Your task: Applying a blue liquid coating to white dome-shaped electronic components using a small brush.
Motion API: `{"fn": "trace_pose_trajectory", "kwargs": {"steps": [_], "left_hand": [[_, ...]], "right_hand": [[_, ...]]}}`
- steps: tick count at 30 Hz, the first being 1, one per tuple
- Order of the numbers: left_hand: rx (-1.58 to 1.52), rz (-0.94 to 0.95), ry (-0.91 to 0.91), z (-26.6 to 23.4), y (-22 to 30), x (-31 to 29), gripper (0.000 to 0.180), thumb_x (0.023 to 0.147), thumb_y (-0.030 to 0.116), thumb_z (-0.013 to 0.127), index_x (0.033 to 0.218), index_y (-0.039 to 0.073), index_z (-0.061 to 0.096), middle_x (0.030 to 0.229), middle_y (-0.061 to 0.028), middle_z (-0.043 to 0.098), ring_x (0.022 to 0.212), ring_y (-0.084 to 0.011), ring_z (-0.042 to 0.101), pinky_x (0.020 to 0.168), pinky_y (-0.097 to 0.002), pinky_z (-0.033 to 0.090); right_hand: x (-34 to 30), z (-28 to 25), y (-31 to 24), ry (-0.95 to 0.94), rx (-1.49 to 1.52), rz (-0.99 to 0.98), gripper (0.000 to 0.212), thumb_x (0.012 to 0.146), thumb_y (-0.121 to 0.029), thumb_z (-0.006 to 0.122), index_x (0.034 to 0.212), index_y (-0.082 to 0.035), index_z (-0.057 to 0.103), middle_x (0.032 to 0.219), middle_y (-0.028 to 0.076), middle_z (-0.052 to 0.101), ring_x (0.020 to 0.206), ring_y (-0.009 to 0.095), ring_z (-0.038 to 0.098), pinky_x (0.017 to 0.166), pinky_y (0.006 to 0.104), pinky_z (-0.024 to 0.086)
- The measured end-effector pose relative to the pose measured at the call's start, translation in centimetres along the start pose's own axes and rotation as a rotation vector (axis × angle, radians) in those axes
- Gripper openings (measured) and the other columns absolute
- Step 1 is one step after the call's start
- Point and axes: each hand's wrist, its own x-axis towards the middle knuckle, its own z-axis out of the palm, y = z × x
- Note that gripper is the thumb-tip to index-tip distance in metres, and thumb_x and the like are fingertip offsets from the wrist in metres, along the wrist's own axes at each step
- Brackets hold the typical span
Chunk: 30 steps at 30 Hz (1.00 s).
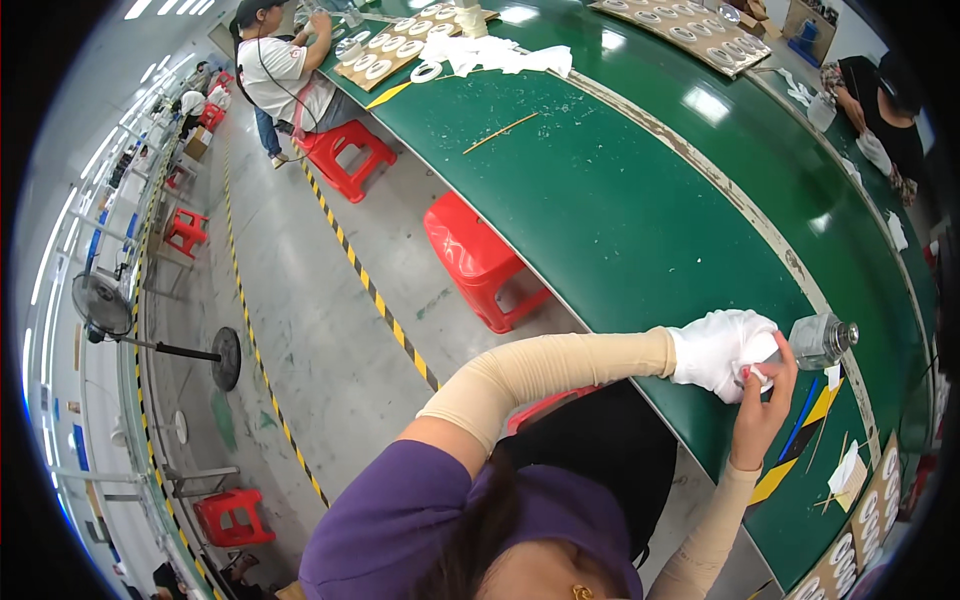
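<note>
My left hand wears a white glove and is closed, at the right part of the green table. My bare right hand meets it with bent fingers. Between the fingertips of both hands is a small white piece, smooth and pale; the glove hides much of it, so its kind is unclear. Just past my hands, a clear glass bottle with a metal top stands on the table. Close to my right hand lie a blue pen-like stick and yellow-and-black tape.
Boards with white rings lie at the lower right, the far left and the far side. White cloths and a thin stick are on the table. Red stools line its left side. Co-workers sit at far left and right.
</note>
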Motion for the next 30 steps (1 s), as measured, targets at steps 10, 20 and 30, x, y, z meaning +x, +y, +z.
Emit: {"fn": "trace_pose_trajectory", "kwargs": {"steps": [10,20,30], "left_hand": [[0.051,0.060,-0.014,-0.6,1.0,-0.2,0.075,0.060,0.031,0.079,0.123,0.007,0.047,0.111,-0.0181,0.056,0.100,-0.0389,0.057,0.083,-0.0432,0.050],[0.173,0.227,0.014,1.1,-1.3,0.0,0.065,0.070,0.032,0.071,0.125,0.004,0.050,0.121,-0.0220,0.054,0.113,-0.0403,0.053,0.099,-0.0454,0.042],[0.327,0.039,-0.089,-0.4,1.7,0.7,0.073,0.070,0.046,0.073,0.127,0.007,0.049,0.127,-0.0172,0.050,0.117,-0.0371,0.050,0.101,-0.0448,0.040]], "right_hand": [[0.4,0.8,0.5,0.139,0.152,0.169,0.005,0.086,0.002,0.056,0.087,0.000,0.051,0.129,0.019,0.054,0.115,0.029,0.053,0.098,0.0361,0.039],[-1.8,1.4,-0.3,0.147,-0.197,-0.087,0.012,0.076,0.005,0.063,0.077,-0.002,0.053,0.138,0.024,0.045,0.125,0.039,0.047,0.101,0.0405,0.039],[1.4,1.0,3.5,0.525,0.122,0.226,0.009,0.087,-0.006,0.062,0.089,-0.001,0.055,0.086,0.013,0.064,0.075,0.019,0.062,0.066,0.0298,0.048]]}}
